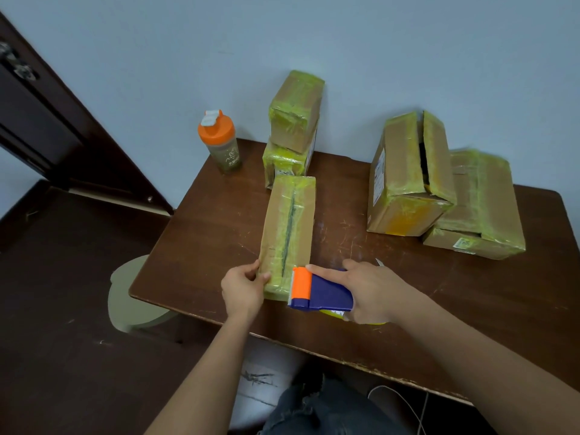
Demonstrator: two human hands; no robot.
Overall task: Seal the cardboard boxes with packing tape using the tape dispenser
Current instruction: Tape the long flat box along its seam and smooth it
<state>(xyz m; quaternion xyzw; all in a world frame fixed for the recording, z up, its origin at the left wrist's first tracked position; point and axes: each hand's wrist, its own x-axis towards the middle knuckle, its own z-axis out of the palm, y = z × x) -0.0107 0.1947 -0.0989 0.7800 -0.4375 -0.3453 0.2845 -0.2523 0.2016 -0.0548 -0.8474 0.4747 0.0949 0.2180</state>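
Observation:
A long narrow cardboard box (287, 227) lies on the brown table (455, 309), its top seam covered with yellowish tape. My left hand (243, 287) grips the box's near left corner. My right hand (373, 291) holds a blue tape dispenser (326, 291) with an orange front, index finger laid along its top. The dispenser's orange end meets the box's near right end. A roll of yellow tape shows under the dispenser.
Two taped boxes (293, 127) are stacked at the back against the wall, next to an orange-lidded bottle (219, 142). On the right, a box with parted top flaps (408, 174) leans beside a flat taped box (480, 208). A round stool (131, 296) stands below the table's left corner.

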